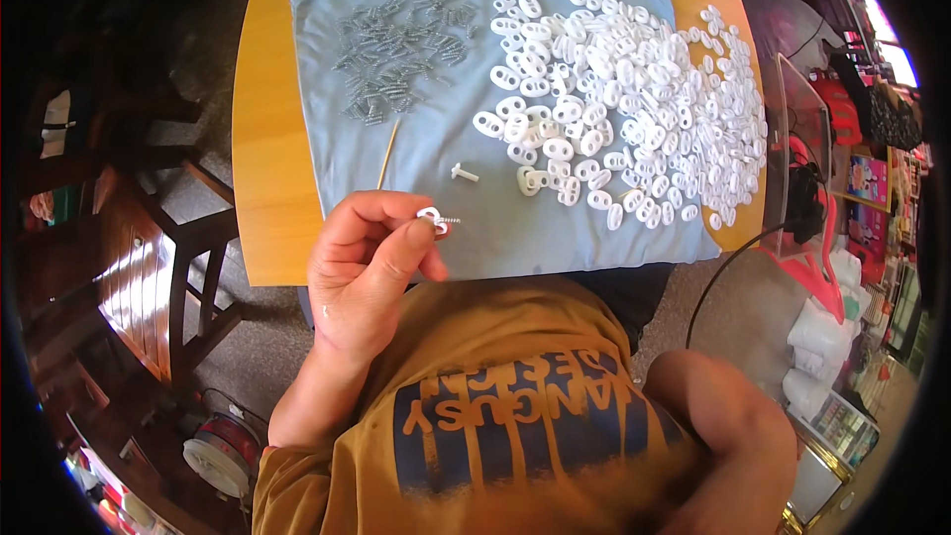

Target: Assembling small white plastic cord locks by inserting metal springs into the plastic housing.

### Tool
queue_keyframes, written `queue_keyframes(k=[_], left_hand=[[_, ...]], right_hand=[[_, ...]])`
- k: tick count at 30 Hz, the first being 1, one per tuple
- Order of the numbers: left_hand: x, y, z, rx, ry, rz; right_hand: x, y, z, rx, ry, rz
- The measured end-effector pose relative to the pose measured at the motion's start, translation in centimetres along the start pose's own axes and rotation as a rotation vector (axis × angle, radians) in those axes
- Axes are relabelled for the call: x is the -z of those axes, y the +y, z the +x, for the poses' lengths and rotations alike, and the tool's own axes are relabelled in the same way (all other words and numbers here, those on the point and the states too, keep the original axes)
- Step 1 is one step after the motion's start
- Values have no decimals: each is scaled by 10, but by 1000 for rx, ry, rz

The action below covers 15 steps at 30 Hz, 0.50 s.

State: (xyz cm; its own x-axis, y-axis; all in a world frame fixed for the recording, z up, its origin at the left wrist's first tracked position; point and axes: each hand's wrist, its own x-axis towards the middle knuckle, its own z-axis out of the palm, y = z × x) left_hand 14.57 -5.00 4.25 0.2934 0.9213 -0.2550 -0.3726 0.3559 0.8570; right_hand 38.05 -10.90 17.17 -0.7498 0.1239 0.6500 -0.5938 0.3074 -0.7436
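Note:
Between the thumb and fingers of my left hand (371, 258) is a small white oval plastic piece (429, 213). A thin metal spring (452, 221) sticks out from it to the right. Just beyond the hand, a small white plastic pin with a wider head (465, 173) lies on the blue-grey cloth (436, 139). A thin wooden stick (388, 154) rests on the cloth close to my fingertips. My right arm is bent at the lower right, and its hand does not show.
Loose metal springs (396, 50) are spread over the cloth's far left. To the right, a big heap of white two-hole oval pieces (614, 69) runs past the cloth onto the wooden table (265, 188). A wooden chair (139, 277) stands at the left; a black cable (728, 263) hangs at the right.

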Motion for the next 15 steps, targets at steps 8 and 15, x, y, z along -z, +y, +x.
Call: queue_keyframes(k=[8,15], left_hand=[[0,-2,0,-19,-3,-14],[-1,-5,3,-25,9,-8]], right_hand=[[-13,-9,-9,-2,-86,8],[-19,2,-5,-26,-152,-20]])
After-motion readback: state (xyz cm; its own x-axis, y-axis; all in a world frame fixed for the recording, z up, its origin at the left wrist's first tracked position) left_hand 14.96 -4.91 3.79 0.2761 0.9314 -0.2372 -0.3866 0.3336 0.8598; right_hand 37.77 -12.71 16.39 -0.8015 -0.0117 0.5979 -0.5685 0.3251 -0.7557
